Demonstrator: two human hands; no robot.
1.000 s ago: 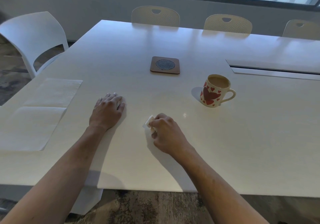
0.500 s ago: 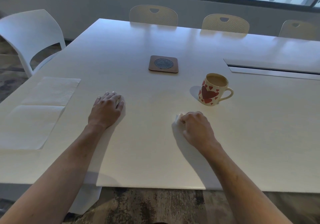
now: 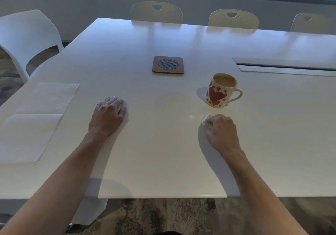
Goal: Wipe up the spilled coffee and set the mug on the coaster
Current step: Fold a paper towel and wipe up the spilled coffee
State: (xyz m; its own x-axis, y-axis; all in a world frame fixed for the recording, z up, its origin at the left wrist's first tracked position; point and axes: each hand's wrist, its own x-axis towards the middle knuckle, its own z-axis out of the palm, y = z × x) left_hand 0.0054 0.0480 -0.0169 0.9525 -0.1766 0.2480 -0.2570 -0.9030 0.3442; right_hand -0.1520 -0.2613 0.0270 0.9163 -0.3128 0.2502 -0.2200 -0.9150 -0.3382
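The white bench fills most of the view, and its surface shows no clear brown puddle; only a small bright glint sits on it between the two hands, just left of the right hand, and whether that is leftover liquid or a reflection cannot be told. By that reading the wiping looks nearly finished, though a thin film would be hard to see on this pale, shiny top.

Two unfolded paper napkins lie flat near the left edge of the bench, unused and well apart from the work.

The left hand rests palm down on the bench, its fingers stretched forward and held close together, holding nothing.

The right hand is curled, its fingers pinching a small wad of white tissue pressed against the bench just in front of the mug.

The heart-patterned mug stands upright on the bare bench, handle to the right, with milky coffee inside nearly to the rim. It is near the right hand but not touched.

The square wooden coaster, with a round mesh centre, lies farther back and to the left of the mug, with nothing on it.

So the second half of the task is not yet done: the mug must be lifted and set on the coaster, and carried level because it is so full.
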